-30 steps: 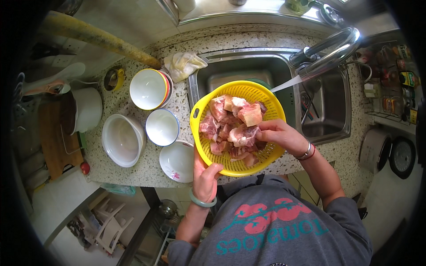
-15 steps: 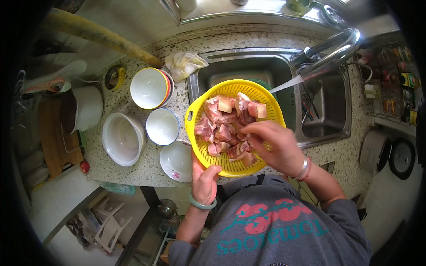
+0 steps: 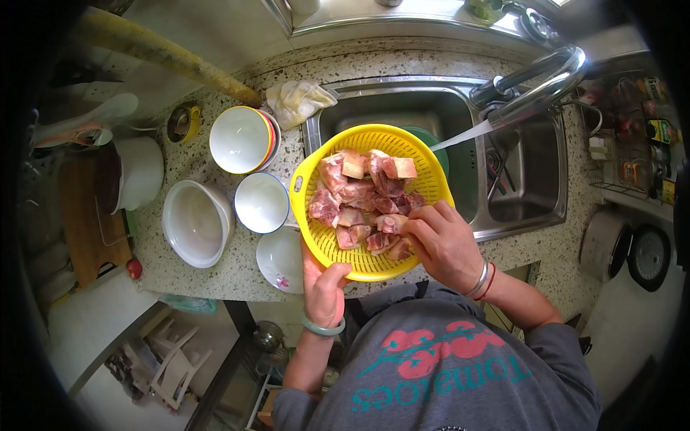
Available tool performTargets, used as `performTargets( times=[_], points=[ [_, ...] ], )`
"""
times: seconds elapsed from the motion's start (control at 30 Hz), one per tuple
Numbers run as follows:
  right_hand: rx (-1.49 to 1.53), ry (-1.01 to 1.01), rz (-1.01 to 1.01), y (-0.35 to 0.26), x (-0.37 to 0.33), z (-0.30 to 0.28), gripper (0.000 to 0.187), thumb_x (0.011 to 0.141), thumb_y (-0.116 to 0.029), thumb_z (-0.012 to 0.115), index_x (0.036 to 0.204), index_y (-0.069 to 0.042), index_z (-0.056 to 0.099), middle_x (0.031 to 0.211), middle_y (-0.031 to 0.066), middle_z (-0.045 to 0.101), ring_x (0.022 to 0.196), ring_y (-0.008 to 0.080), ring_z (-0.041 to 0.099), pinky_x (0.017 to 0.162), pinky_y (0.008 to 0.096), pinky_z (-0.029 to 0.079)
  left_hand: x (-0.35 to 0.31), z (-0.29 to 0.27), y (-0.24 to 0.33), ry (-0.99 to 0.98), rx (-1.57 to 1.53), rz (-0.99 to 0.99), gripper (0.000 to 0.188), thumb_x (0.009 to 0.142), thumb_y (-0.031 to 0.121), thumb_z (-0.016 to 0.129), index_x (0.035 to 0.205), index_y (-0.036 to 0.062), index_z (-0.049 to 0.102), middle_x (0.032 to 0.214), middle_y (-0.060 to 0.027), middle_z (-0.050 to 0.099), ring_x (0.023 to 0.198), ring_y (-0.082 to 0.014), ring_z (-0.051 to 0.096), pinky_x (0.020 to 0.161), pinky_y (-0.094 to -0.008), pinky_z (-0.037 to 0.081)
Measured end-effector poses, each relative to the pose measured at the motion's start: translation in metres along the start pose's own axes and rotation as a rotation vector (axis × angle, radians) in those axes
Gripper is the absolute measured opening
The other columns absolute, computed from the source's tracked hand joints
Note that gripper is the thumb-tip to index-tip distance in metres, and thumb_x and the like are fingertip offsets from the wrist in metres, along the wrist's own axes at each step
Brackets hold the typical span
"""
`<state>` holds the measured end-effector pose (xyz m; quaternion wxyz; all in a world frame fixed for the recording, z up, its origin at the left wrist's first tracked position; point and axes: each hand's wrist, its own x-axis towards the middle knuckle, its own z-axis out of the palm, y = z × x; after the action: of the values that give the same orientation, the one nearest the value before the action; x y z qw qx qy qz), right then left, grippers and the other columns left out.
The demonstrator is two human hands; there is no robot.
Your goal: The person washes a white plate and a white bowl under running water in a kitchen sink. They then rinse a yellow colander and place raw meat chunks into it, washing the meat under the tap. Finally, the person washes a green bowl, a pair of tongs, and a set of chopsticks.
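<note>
In front of me runs a speckled stone counter (image 3: 233, 276) with a steel double sink (image 3: 535, 194) set into it. To my left on the counter stand a deep white tub (image 3: 194, 224), a stack of bowls (image 3: 238, 140) topped by a yellow-rimmed one, a blue-rimmed bowl (image 3: 262, 203) and a flowered bowl (image 3: 277, 248). A crumpled pale cloth (image 3: 298, 102) lies at the sink's far left corner.

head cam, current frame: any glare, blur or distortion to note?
Head view: bright windowsill and highlights on the chrome faucet; head view: fisheye bends the speckled countertop, corners black out; head view: far-left utensils dim and soft, while the raw meat chunks, yellow colander and right hand look fairly clear.
</note>
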<state>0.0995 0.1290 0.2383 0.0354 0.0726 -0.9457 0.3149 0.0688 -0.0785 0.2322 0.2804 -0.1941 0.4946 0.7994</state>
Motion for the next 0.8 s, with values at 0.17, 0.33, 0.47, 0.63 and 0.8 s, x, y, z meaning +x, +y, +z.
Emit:
performTargets(
  times=[0.17, 0.33, 0.47, 0.63, 0.8],
  points=[
    [0.146, 0.033, -0.057, -0.009, 0.015, 0.016, 0.032, 0.070, -0.007, 0.065, 0.100, -0.003, 0.059, 0.099, 0.0070, 0.060, 0.083, 0.0240, 0.055, 0.075, 0.0354, 0.047, -0.001, 0.002, -0.005, -0.030, 0.021, 0.021, 0.079, 0.070, -0.011, 0.046, 0.144, 0.0078, 0.024, 0.132, -0.0085, 0.043, 0.119, -0.0192, 0.047, 0.094, -0.0299, 0.045],
    [-0.149, -0.071, -0.073, -0.026, 0.028, 0.045, 0.028, 0.074, -0.024, 0.063, 0.095, -0.005, 0.061, 0.102, 0.0088, 0.058, 0.086, 0.0214, 0.056, 0.070, 0.0346, 0.042, 0.000, 0.007, -0.006, -0.039, 0.058, -0.024, 0.074, 0.070, -0.011, 0.046, 0.140, 0.0057, 0.029, 0.129, -0.0072, 0.045, 0.113, -0.0172, 0.050, 0.090, -0.0273, 0.046],
    [-0.045, -0.361, -0.123, -0.023, 0.014, 0.029, 0.018, 0.076, -0.023, 0.065, 0.083, -0.006, 0.062, 0.098, 0.0083, 0.056, 0.089, 0.0235, 0.056, 0.081, 0.0360, 0.039, -0.001, 0.002, -0.008, -0.004, -0.002, -0.034, 0.072, 0.070, -0.011, 0.045, 0.139, 0.0050, 0.030, 0.127, -0.0074, 0.046, 0.110, -0.0169, 0.051, 0.089, -0.0279, 0.047],
    [0.173, -0.090, -0.052, -0.007, 0.003, 0.016, 0.029, 0.073, -0.011, 0.068, 0.100, -0.006, 0.061, 0.104, 0.0090, 0.055, 0.092, 0.0259, 0.056, 0.081, 0.0376, 0.045, 0.000, 0.000, -0.009, -0.001, 0.032, 0.060, 0.074, 0.069, -0.012, 0.044, 0.139, 0.0049, 0.029, 0.130, -0.0083, 0.044, 0.115, -0.0187, 0.049, 0.095, -0.0306, 0.045],
    [0.105, 0.008, -0.057, -0.028, 0.045, 0.021, 0.048, 0.068, -0.009, 0.069, 0.115, -0.011, 0.056, 0.114, 0.0072, 0.054, 0.093, 0.0248, 0.056, 0.079, 0.0354, 0.049, -0.003, 0.009, -0.006, -0.041, 0.058, 0.023, 0.083, 0.067, -0.013, 0.043, 0.146, 0.0054, 0.021, 0.140, -0.0088, 0.036, 0.129, -0.0209, 0.038, 0.107, -0.0333, 0.033]
  ],
)
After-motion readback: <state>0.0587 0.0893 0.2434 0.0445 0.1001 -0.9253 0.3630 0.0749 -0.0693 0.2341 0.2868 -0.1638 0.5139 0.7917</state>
